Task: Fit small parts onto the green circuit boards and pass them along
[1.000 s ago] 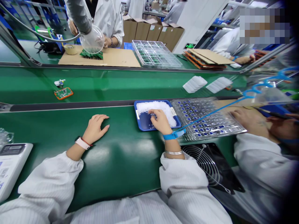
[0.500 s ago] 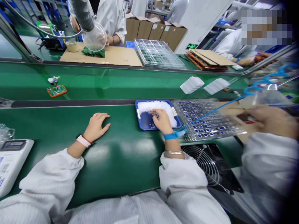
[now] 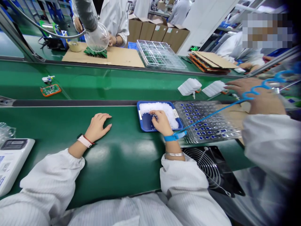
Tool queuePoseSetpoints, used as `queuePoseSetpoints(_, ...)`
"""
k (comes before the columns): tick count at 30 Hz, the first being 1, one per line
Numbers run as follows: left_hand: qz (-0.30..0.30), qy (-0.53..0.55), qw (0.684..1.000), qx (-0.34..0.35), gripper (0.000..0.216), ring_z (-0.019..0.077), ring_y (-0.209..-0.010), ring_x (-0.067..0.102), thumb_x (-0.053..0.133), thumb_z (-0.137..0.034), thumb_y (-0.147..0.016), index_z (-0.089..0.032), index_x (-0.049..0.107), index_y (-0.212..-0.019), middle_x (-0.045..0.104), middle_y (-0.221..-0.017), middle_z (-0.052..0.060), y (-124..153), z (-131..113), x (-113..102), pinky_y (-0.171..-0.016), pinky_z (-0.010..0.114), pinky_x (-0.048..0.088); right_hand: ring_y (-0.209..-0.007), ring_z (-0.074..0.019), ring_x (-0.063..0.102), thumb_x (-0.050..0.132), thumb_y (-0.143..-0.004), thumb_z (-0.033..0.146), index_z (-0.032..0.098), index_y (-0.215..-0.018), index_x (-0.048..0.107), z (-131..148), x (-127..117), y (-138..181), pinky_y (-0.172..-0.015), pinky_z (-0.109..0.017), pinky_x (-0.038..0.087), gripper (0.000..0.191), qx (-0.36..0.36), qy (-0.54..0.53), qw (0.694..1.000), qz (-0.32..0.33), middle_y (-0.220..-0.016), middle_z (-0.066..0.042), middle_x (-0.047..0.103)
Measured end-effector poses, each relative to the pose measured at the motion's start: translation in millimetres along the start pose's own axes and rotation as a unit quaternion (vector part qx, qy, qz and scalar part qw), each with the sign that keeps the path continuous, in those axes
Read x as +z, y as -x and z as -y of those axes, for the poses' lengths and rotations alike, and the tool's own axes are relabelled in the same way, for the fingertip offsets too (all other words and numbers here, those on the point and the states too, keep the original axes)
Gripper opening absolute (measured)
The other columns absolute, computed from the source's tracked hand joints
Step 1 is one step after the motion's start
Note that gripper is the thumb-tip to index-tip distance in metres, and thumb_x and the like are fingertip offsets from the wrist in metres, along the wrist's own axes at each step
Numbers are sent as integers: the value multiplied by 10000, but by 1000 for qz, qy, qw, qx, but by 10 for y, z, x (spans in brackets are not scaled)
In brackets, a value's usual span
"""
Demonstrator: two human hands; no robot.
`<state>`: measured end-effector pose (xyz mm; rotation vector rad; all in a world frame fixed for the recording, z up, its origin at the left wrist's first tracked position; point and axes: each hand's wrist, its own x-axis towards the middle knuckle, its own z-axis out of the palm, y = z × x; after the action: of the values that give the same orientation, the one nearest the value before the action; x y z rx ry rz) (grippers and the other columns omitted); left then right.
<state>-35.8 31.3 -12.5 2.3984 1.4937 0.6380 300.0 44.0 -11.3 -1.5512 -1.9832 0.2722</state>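
Observation:
My left hand point(image 3: 97, 127) lies on the green tabletop point(image 3: 122, 163) with its fingers stretched out, holding nothing. My right hand point(image 3: 161, 121) is over a shallow blue tray point(image 3: 143, 127), its fingers bent and the thumb a little apart from the index finger. Small white pieces point(image 3: 162, 107) are heaped along the tray's back and right side. A few of them lie loose near my fingertips, and I see none held. A blue wrist strap with a coiled cord point(image 3: 175, 136) circles my right wrist.
Right of the tray lies a clear plastic tray of small blue parts point(image 3: 204, 121). A black fan point(image 3: 211, 171) is nearer me. A co-worker's hand point(image 3: 256, 91) reaches over the green belt point(image 3: 122, 83) by white bundles point(image 3: 190, 87). A white scale-like device point(image 3: 15, 163) stands left.
The circuit board and white bundles on the belt have shifted left. The co-worker's hand has moved up from the right side to the belt. My hands have hardly moved.

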Motion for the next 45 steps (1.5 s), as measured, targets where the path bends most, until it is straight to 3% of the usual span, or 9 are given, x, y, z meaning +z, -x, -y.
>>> queuePoseSetpoints(7, 3, 4, 1000, 4, 341, 263, -1159, 452, 490, -372, -842, -201, 537, -1133, 562, -1211, 82, -1, 4, -3, -986, 441, 356, -988, -269, 535, 437, -721, 88, 166, -958, 640, 20, -21, -8, -907, -448, 448, 322, 2, -17, 1000, -5, -950, -108, 640)
queuePoseSetpoints(13, 15, -4, 1000, 2, 339, 262, -1158, 446, 477, -358, -847, -196, 532, -1140, 556, -1216, 86, -1, -35, -37, -978, 438, 359, -920, -274, 559, 430, -679, 73, 173, -896, 631, -55, -68, -4, -840, -445, 467, 312, 48, 5, 996, -71, -857, -84, 683)
queuePoseSetpoints(27, 20, -6, 1000, 0, 336, 265, -1166, 446, 476, -369, -854, -198, 533, -1137, 556, -1229, 85, -3, -41, -36, -970, 439, 360, -884, -245, 586, 432, -665, 76, 198, -835, 635, -28, -70, 11, -811, -421, 473, 292, 28, -13, 999, -41, -799, -51, 695)
queuePoseSetpoints(32, 18, -9, 1000, 1, 340, 261, -1168, 440, 478, -378, -857, -196, 534, -1139, 552, -1232, 83, 1, -35, -33, -964, 433, 364, -870, -240, 600, 429, -679, 90, 192, -819, 626, -52, -108, 19, -805, -413, 474, 263, 61, -20, 996, -67, -785, -54, 700)
queuePoseSetpoints(36, 20, -8, 1000, 0, 339, 261, -1170, 440, 480, -372, -855, -196, 533, -1140, 553, -1231, 83, -1, -25, -26, -965, 433, 365, -821, -233, 604, 428, -672, 87, 193, -784, 617, -50, -100, 17, -770, -400, 479, 243, 66, -19, 996, -48, -734, -43, 700)
queuePoseSetpoints(45, 19, -10, 1000, -2, 340, 264, -1166, 442, 474, -379, -859, -195, 538, -1137, 553, -1232, 85, 1, -34, -33, -954, 438, 369, -846, -227, 629, 431, -671, 101, 188, -864, 620, -72, -75, 23, -778, -391, 483, 283, 80, -60, 994, -49, -829, -57, 706)
